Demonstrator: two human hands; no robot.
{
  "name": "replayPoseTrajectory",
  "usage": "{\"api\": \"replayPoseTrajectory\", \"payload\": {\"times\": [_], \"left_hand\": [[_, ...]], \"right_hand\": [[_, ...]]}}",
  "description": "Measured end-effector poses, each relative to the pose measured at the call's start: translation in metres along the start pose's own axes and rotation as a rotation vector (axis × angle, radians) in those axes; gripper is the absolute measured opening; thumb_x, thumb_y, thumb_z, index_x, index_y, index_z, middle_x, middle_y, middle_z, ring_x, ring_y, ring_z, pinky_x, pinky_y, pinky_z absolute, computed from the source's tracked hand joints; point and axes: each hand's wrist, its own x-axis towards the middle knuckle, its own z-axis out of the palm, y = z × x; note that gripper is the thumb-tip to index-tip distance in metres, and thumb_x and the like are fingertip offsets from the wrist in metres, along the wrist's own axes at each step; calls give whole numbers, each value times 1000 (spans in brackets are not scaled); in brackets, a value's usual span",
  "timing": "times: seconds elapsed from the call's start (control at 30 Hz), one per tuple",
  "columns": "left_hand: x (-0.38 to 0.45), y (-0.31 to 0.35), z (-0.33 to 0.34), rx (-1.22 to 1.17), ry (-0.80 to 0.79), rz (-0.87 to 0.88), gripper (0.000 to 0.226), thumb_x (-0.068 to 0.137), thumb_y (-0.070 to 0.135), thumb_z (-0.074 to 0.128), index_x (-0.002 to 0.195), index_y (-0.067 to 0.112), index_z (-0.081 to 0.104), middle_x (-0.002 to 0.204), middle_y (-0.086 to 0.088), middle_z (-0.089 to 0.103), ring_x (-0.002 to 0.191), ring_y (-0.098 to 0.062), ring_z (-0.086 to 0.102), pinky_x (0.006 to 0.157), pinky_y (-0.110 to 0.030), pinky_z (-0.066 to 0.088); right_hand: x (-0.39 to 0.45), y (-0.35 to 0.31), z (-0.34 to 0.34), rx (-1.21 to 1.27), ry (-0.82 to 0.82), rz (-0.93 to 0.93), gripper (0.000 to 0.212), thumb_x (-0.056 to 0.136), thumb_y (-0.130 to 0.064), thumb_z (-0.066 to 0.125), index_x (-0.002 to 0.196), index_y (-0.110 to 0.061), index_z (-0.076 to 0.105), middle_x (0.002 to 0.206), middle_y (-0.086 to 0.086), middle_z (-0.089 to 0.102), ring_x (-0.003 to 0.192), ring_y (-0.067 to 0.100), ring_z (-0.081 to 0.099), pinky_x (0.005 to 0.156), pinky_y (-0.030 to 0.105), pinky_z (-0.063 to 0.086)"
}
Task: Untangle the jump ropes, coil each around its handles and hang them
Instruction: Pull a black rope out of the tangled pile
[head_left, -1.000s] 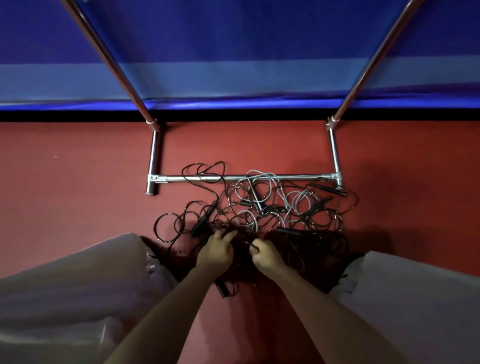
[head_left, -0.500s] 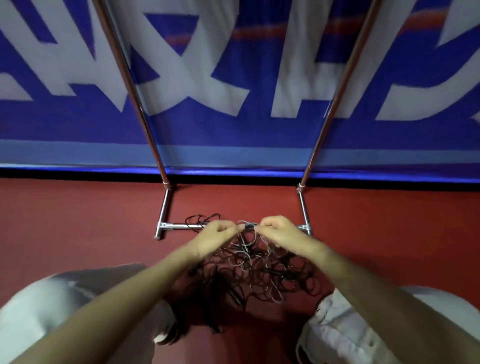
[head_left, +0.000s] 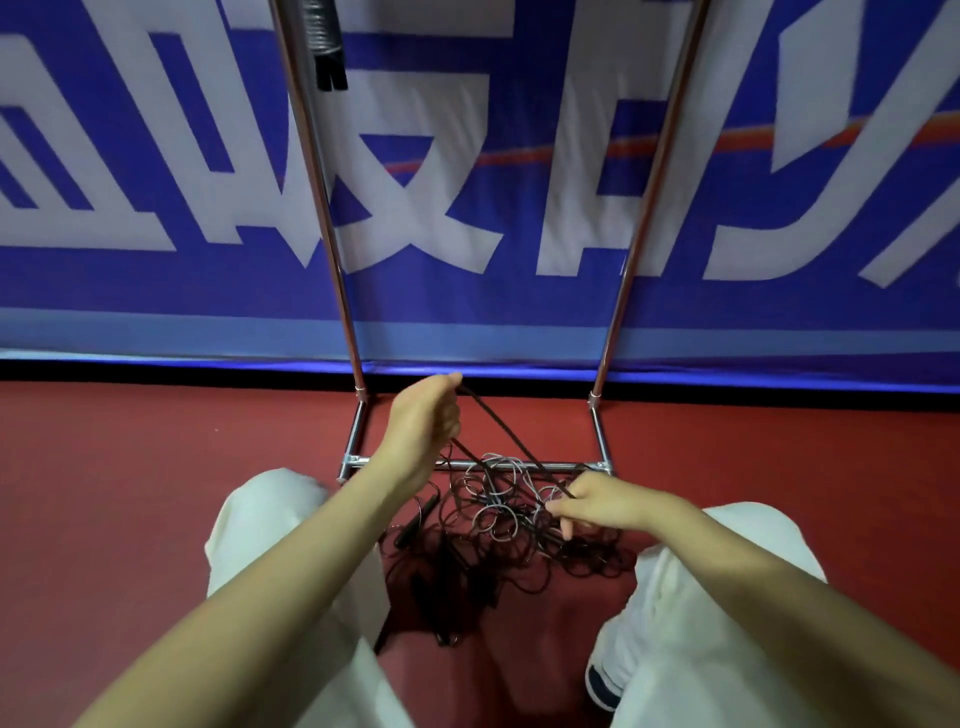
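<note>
— What takes up the far side?
— A blue banner (head_left: 519, 312) with big white characters runs across the back, and below it the red floor (head_left: 130, 493) stretches to the near edge.

— And the metal frame?
— A chrome hanging rack (head_left: 332, 218) stands before the banner: two slanted uprights rising from a low base bar on the floor. Near the top of the left upright something dark and coiled (head_left: 323, 41) hangs, cut off by the frame edge.

— Where is the person?
— Crouched at the near side, knees in pale trousers (head_left: 270, 545) spread left and right, bare forearms reaching forward.

— The ropes?
— A tangled pile of jump ropes (head_left: 498, 525), mostly black with some grey loops, lies on the floor between the knees, just near of the base bar. A black handle (head_left: 415, 519) lies at its left.

— The hands?
— The left hand (head_left: 423, 423) is raised, fingers closed around a taut black rope strand (head_left: 511, 441). The strand slants down to the right hand (head_left: 597, 501), low over the pile, which pinches it between thumb and fingertips.
</note>
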Motion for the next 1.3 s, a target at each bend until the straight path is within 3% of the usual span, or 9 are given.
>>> {"api": "replayPoseTrajectory", "payload": {"times": [0.17,0.27,0.33,0.47,0.67,0.87,0.97,1.13,1.3], "left_hand": [[13,30,-3,12,185,105,47,98,13,52,57,26,33,48,10,21,43,-9,16,45,-25,14],[22,41,-7,273,217,156,51,98,25,55,54,28,29,54,6,23,49,-13,19,46,-24,18],[28,49,-9,348,261,148,48,97,30,55,60,25,25,57,3,22,51,-14,18,48,-26,18],[37,68,-14,352,324,166,47,99,30,53,60,23,28,55,5,25,51,-12,20,47,-25,19],[42,79,-21,263,322,60,42,99,26,55,62,21,35,55,6,31,48,-12,24,43,-22,20],[37,68,-47,-266,400,79,19,100,16,51,82,14,57,65,0,67,74,-16,65,69,-27,54],[39,60,-54,-500,361,40,22,103,17,44,82,14,51,67,1,69,69,-16,72,76,-31,54],[45,36,-58,-543,432,-8,28,101,13,43,73,17,38,46,4,39,40,-9,37,43,-20,39],[27,-3,-44,310,272,41,32,100,12,51,69,20,43,46,10,36,37,-5,26,37,-14,19]], "right_hand": [[-2,-13,-16,681,407,0,47,98,-23,55,54,-16,41,45,5,49,60,17,67,78,28,49],[-3,-39,-43,1081,511,-110,35,97,-12,52,67,-19,35,40,-7,28,36,8,30,43,22,37],[-8,-67,-73,1182,514,-211,36,98,-8,46,68,-21,30,42,-9,23,34,4,19,35,16,14],[-35,-138,-132,1264,353,-411,30,99,-18,36,69,-16,39,46,-8,25,35,4,19,35,18,10],[-46,-178,-150,1003,462,-450,22,98,-10,44,78,-10,54,54,-4,35,41,6,23,36,18,14],[-26,-101,-110,-282,561,-161,45,97,-41,53,60,-15,49,52,-4,42,50,10,40,54,31,30],[-13,-38,-77,-429,429,31,61,92,-59,50,52,-15,33,49,0,34,50,18,37,52,33,26],[-10,35,-36,-2,351,228,51,90,-48,61,53,-20,41,53,-4,42,53,11,40,55,29,29],[-8,13,-27,1072,406,-13,28,94,-11,49,67,-13,41,48,-4,32,40,12,36,54,27,49]]}}
